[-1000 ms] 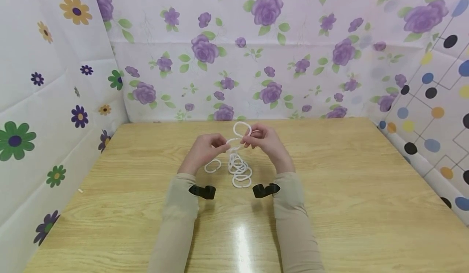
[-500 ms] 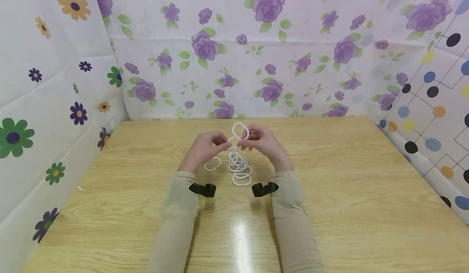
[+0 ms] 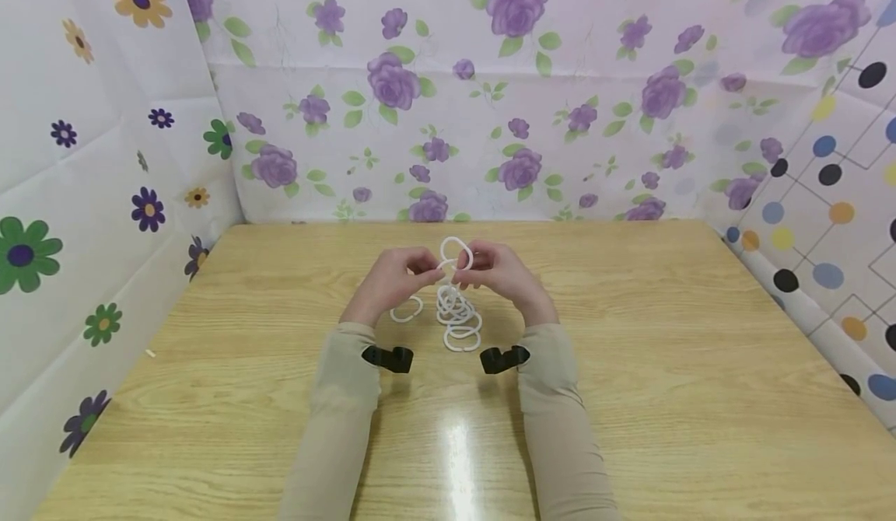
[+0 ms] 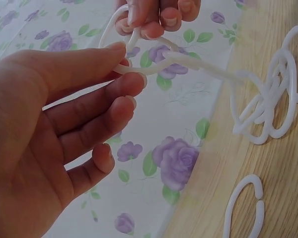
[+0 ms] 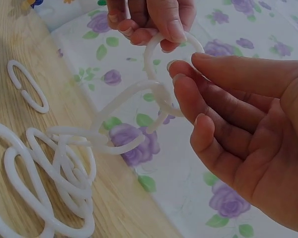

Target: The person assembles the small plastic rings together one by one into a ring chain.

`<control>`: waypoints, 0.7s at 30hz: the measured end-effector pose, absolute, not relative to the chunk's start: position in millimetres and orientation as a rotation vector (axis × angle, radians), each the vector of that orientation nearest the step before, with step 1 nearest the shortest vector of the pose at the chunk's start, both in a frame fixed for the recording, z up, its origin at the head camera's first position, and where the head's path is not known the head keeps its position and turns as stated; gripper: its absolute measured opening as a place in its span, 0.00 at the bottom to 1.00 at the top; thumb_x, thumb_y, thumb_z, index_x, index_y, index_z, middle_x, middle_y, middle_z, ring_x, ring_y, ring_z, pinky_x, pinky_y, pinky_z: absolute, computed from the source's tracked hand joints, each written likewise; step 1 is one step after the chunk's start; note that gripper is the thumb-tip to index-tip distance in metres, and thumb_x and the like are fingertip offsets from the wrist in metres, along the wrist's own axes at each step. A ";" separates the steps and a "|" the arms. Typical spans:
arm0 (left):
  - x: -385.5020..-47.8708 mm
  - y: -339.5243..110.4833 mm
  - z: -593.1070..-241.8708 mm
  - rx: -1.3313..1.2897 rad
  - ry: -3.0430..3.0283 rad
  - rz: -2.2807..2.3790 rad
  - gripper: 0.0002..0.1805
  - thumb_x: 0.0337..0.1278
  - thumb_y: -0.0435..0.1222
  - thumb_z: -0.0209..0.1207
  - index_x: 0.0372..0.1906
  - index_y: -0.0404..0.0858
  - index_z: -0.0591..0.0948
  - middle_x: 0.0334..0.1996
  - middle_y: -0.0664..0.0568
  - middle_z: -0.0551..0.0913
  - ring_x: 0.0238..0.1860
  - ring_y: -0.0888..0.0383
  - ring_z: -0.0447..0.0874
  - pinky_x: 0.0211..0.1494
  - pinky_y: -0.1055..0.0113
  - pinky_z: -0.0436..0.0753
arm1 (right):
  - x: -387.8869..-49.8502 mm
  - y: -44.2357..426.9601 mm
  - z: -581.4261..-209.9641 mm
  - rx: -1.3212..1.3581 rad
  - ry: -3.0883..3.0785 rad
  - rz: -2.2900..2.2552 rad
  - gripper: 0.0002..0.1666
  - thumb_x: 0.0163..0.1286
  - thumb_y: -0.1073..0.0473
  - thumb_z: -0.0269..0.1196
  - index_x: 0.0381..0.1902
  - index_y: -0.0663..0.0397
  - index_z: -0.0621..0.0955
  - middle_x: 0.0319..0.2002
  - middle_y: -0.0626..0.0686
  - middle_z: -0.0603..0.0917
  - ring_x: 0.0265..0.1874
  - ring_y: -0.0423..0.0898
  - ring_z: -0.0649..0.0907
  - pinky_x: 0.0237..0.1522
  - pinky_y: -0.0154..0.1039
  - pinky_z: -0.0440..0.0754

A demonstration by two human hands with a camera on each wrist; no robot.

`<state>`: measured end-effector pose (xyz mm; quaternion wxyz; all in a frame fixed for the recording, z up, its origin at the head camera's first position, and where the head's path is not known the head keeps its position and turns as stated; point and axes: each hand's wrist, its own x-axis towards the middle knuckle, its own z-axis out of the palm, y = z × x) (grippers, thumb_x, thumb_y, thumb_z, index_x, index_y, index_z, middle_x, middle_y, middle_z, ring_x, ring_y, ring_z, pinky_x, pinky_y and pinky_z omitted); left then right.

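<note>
Thumb and fingertips of my left hand (image 3: 395, 276) pinch a white plastic chain link (image 5: 151, 54). Facing it, my right hand (image 3: 500, 276) pinches a white link (image 3: 453, 239) that stands up above the fingers in the head view. Both links cross between the fingertips; whether they are hooked together is hard to tell. From there more joined links run down to a heap of chain (image 3: 456, 315) on the table. The other fingers of both hands are loosely bent. Left of the heap lies a separate link (image 5: 35, 85) with a small gap in its side.
The wooden table (image 3: 665, 350) reaches back to a flower-printed cloth wall (image 3: 315, 39). Patterned cloths also stand at left and right. A tiny pale piece (image 3: 150, 354) lies near the table's left edge. Each wrist wears a black camera mount (image 3: 388, 359).
My right hand has shifted slightly left, toward my left hand, and the upper link has moved left with it. The head view has tilted slightly. The separate link stays on the table.
</note>
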<state>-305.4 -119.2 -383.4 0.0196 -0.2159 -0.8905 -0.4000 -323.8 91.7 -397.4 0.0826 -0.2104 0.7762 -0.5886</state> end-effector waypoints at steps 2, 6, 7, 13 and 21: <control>-305.0 -119.0 -383.4 -0.685 -2.763 -1.236 0.07 0.62 0.41 0.62 0.33 0.41 0.84 0.31 0.51 0.86 0.36 0.56 0.80 0.43 0.63 0.77 | -323.9 91.6 -398.0 -0.644 2.311 -1.751 0.08 0.63 0.66 0.65 0.37 0.62 0.76 0.26 0.42 0.85 0.27 0.43 0.83 0.34 0.37 0.75; -304.5 -119.4 -382.8 -0.685 -2.767 -1.223 0.08 0.62 0.41 0.62 0.33 0.41 0.84 0.31 0.51 0.86 0.36 0.56 0.80 0.42 0.64 0.77 | -323.6 92.6 -397.6 -0.659 2.321 -1.735 0.07 0.65 0.64 0.65 0.38 0.60 0.78 0.26 0.43 0.85 0.28 0.46 0.83 0.34 0.35 0.74; -304.3 -119.6 -382.5 -0.678 -2.772 -1.225 0.08 0.62 0.41 0.62 0.33 0.41 0.84 0.31 0.51 0.86 0.36 0.56 0.80 0.42 0.64 0.77 | -323.5 93.1 -397.4 -0.663 2.325 -1.731 0.06 0.65 0.63 0.64 0.38 0.60 0.78 0.26 0.43 0.85 0.28 0.47 0.83 0.34 0.36 0.75; -304.3 -120.7 -382.2 -0.647 -2.822 -1.211 0.09 0.62 0.44 0.62 0.33 0.42 0.84 0.31 0.51 0.86 0.36 0.56 0.80 0.43 0.63 0.78 | -323.9 95.5 -395.4 -0.679 2.322 -1.759 0.10 0.71 0.58 0.59 0.40 0.62 0.80 0.24 0.44 0.83 0.26 0.46 0.81 0.38 0.44 0.76; -305.4 -121.0 -385.7 -0.654 -2.847 -1.217 0.11 0.62 0.45 0.62 0.36 0.42 0.85 0.33 0.51 0.87 0.36 0.56 0.81 0.44 0.62 0.79 | -321.4 95.4 -391.3 -0.704 2.347 -1.811 0.16 0.75 0.58 0.54 0.40 0.68 0.80 0.20 0.48 0.74 0.20 0.40 0.72 0.28 0.31 0.71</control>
